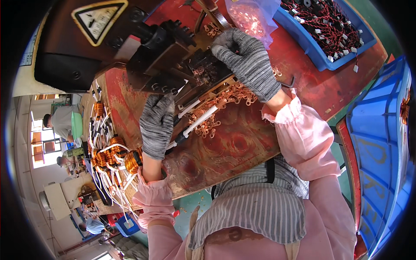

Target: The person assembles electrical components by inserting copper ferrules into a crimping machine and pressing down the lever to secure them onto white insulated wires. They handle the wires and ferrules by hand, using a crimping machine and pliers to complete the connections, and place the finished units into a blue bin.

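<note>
My left hand (157, 125), in a grey knitted glove, is closed at the front of a dark press (167, 71). A thin white lead (183, 86) shows at its fingertips and points toward the press. White-sleeved leads (203, 118) with copper ends and black sleeves lie just right of this hand, partly hidden by it. My right hand (249, 63), gloved alike, is at the far side of the press tooling (203, 69) with its fingers curled together; what they hold is hidden. Below it, loose copper ring terminals (236, 93) are heaped along a wooden strip.
Copper-wound coils (115, 149) with white leads crowd the table's left side. A clear bag of terminals (251, 17) and a blue bin of red-and-black wired parts (325, 65) stand at the back. A hex key (288, 82) lies beyond my right wrist. At the right is a large blue crate (377, 130).
</note>
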A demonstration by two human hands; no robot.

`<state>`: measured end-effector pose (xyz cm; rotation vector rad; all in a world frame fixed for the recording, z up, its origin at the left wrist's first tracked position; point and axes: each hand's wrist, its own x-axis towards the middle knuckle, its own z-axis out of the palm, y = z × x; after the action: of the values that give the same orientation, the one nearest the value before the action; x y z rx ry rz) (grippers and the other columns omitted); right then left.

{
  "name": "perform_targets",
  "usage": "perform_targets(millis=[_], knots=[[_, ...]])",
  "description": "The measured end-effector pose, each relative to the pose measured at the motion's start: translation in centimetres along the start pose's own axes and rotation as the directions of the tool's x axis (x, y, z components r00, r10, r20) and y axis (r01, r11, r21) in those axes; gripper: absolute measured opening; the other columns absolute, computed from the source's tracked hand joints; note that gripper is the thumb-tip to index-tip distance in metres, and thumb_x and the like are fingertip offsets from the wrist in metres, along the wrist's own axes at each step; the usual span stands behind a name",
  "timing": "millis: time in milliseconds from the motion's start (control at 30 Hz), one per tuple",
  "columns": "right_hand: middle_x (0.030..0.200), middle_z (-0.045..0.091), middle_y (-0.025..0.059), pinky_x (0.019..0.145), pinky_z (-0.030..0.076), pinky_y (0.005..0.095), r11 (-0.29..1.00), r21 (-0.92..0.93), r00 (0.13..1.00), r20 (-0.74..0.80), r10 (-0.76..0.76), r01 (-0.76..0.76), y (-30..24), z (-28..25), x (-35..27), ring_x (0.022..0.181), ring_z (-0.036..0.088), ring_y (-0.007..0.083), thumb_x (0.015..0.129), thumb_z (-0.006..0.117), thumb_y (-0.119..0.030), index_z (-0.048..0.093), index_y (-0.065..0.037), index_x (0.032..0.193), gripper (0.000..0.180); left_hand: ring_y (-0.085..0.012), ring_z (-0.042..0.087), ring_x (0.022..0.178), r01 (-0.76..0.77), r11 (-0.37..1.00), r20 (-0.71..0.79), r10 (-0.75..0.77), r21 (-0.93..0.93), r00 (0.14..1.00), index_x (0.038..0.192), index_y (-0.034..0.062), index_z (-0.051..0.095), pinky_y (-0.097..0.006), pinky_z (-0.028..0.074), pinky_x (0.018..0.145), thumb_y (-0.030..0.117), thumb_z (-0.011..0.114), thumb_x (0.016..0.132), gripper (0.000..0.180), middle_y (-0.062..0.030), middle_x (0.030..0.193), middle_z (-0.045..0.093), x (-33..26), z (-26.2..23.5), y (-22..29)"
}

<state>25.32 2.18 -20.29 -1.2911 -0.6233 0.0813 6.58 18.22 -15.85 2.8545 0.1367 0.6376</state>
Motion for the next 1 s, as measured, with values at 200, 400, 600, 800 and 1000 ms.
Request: perform_targets(millis=[200,400,600,800,1000], knots=[[0.078,0.061,0.0011,0.066,0.047,0.0224,0.982,0.108,0.987,0.061,0.149,-0.155,-1.8,-1.4,-1.8,0.073,0.055,0.0068,0.081,0.066,-0.007,0.061,-0.002,0.091,0.012,-0.0252,0.059,0.077,0.020,0.999,0.088,-0.017,-0.037,0.996,0.110,0.0112,0.063,-0.033,0.048,0.068,0.009,0.056,0.084,0.027,-0.0108,0.088,0.057,-0.6,-0.9,1.7],[0.080,0.062,0.0157,0.070,0.048,0.0342,0.992,-0.125,0.892,0.449,0.044,0.014,-3.5,-2.0,-3.4,0.073,0.060,0.0283,0.088,0.057,-0.030,0.065,-0.003,0.094,0.029,-0.0258,0.059,0.078,-0.008,0.996,0.126,0.019,-0.090,0.992,0.114,0.0165,0.062,-0.033,0.050,0.067,0.009,0.056,0.083,0.032,-0.0105,0.089,0.056,-1.5,-1.1,2.7],[0.086,0.064,0.0156,0.072,0.049,0.0357,0.977,-0.191,0.856,0.518,0.014,0.099,-4.0,-1.0,-4.9,0.080,0.061,0.0296,0.084,0.061,-0.026,0.066,-0.002,0.091,0.026,-0.0251,0.058,0.070,-0.038,0.998,0.137,0.044,-0.049,0.990,0.109,0.0126,0.064,-0.032,0.047,0.063,0.005,0.058,0.083,0.028,-0.0096,0.084,0.057,-2.2,-1.1,3.4],[0.090,0.064,0.0145,0.077,0.049,0.0328,0.913,-0.009,0.711,0.624,0.324,-0.407,-3.7,-3.6,-3.2,0.085,0.062,0.0275,0.092,0.049,-0.037,0.060,-0.003,0.110,0.039,-0.0234,0.057,0.064,-0.049,0.979,-0.031,0.044,-0.199,0.999,0.108,0.0116,0.063,-0.031,0.046,0.058,0.005,0.061,0.082,0.028,-0.0082,0.076,0.055,-2.6,-2.4,3.5],[0.086,0.064,0.0153,0.073,0.050,0.0356,0.964,-0.243,0.566,0.813,0.140,0.111,-3.5,-0.8,-5.3,0.083,0.063,0.0280,0.093,0.047,-0.038,0.063,-0.003,0.096,0.039,-0.0231,0.056,0.060,-0.082,0.970,-0.108,0.058,-0.229,0.993,0.105,0.0102,0.064,-0.032,0.046,0.054,0.006,0.062,0.081,0.025,-0.0073,0.074,0.056,-2.9,-2.6,3.2]])
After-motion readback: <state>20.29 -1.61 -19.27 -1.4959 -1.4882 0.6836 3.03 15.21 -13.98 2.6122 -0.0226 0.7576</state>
